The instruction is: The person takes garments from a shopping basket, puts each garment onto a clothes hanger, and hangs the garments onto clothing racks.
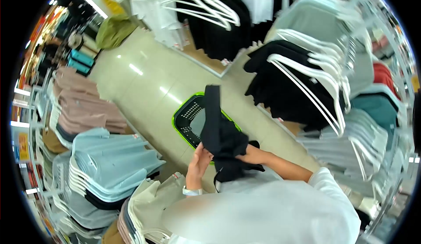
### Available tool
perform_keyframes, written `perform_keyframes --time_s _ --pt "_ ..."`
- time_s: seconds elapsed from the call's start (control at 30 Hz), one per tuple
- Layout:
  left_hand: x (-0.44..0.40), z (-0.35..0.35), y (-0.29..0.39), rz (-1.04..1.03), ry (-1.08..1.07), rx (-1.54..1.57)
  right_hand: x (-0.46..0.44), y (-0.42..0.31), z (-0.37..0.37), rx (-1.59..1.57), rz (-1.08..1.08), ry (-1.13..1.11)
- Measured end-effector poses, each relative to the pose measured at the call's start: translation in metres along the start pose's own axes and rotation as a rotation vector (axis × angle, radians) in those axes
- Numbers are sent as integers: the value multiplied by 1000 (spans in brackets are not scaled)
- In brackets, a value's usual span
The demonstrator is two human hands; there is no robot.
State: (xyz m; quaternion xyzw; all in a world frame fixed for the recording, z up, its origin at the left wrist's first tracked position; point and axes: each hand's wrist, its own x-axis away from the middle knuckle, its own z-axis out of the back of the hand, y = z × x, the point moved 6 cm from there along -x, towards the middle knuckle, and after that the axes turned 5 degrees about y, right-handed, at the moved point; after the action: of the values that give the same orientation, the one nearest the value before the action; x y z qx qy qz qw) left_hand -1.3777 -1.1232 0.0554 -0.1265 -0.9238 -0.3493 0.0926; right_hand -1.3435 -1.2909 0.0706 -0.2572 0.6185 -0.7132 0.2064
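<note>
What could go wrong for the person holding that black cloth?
The black cloth is bunched between the left hand and right hand, so a fold might slip free. Its long strip crosses the basket in view and could perhaps snag. The basket, apparently on the floor, might trip someone.

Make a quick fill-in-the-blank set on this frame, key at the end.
1. The left hand and right hand hold a garment coloured ____.
2. The basket on the floor has a bright ____ rim.
3. A pale band is worn on the person's ____ wrist.

Missing words: black; green; left.
</note>
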Motion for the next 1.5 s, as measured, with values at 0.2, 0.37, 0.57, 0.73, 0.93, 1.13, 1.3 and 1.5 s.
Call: perform_keyframes --time_s 0.2,0.37,0.57,0.73,0.93,1.13,1.3,1.5 --pt "-28 -76 -28 104 332 -176 53 -54 24 174 265 68" --pt "-29 -124 -45 -90 268 -260 99 -49 54 -118 58 266" --pt "-20 -133 -57 -106 139 -821 124 -77 76 -473 -25 464" --pt "-14 -156 -69 77 -96 -232 127 -84 84 -131 -42 559" --pt "-24 -162 -46 74 -76 85 150 -55 90 -1071 18 910" --pt "-34 -105 -1 -102 0 99 192 -25 153 -1001 67 1227" --pt "-37 -43 18 -217 -150 27 214 -34 181 -923 175 1317" --pt "-29 -10 -8 -148 -358 77 214 -61 187 -879 309 1197"
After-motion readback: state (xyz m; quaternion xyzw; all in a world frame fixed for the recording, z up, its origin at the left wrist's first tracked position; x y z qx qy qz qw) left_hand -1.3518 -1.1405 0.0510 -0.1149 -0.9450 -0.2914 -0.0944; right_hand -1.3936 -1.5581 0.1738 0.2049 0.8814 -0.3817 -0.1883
